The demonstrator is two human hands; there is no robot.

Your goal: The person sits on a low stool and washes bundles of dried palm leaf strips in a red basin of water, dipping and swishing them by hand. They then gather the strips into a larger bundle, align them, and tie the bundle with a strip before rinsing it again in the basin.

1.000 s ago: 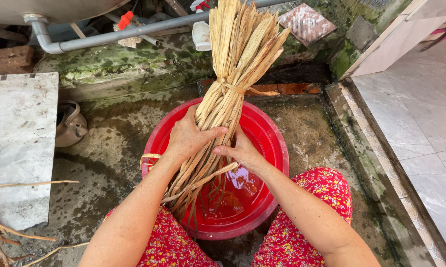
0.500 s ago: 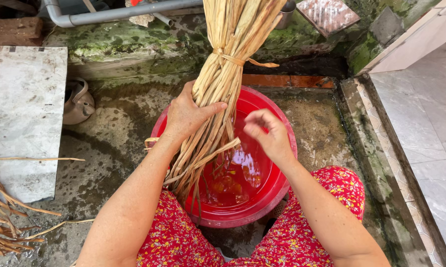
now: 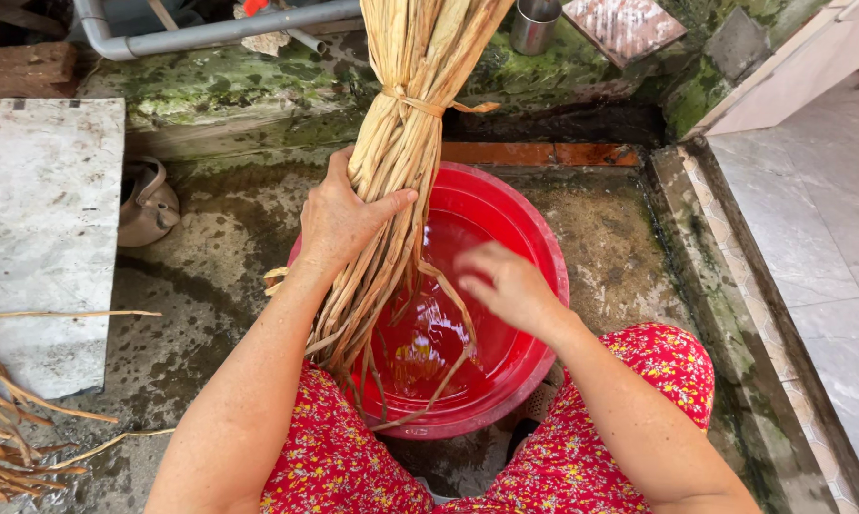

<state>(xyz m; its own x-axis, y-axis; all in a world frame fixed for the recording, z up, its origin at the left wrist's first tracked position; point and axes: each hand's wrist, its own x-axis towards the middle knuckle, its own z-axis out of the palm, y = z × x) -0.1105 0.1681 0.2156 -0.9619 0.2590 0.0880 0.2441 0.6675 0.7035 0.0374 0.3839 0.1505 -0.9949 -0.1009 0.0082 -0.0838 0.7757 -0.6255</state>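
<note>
The left hand [image 3: 339, 219] has its grip closed around a bundle of dried reed-like strips [image 3: 401, 152], thumb across the front, holding it upright and slightly tilted over a round red plastic basin [image 3: 529, 238]. The strips are pale tan, flat and fibrous, bound higher up by a knotted strip of the same stuff; their loose lower ends splay out and dip into the water in the basin, some hanging over its near rim. The right hand [image 3: 506, 286] hovers over the water just beside the loose ends, blurred, fingers loosely bent with nothing in them.

The basin sits on wet, stained concrete floor [image 3: 210, 314], between knees in red flowered cloth [image 3: 668, 362]. Behind it runs a mossy green ledge [image 3: 229, 81] with a grey pipe [image 3: 220, 33] along it and a metal cup [image 3: 536, 24]. To the left lie a flat pale stone slab [image 3: 39, 238], a small dull metal kettle [image 3: 147, 202] tucked beside it, and more loose dried strips [image 3: 10, 419] at the lower left. Smooth grey tiles [image 3: 810, 219] lie to the right, past a raised kerb
</note>
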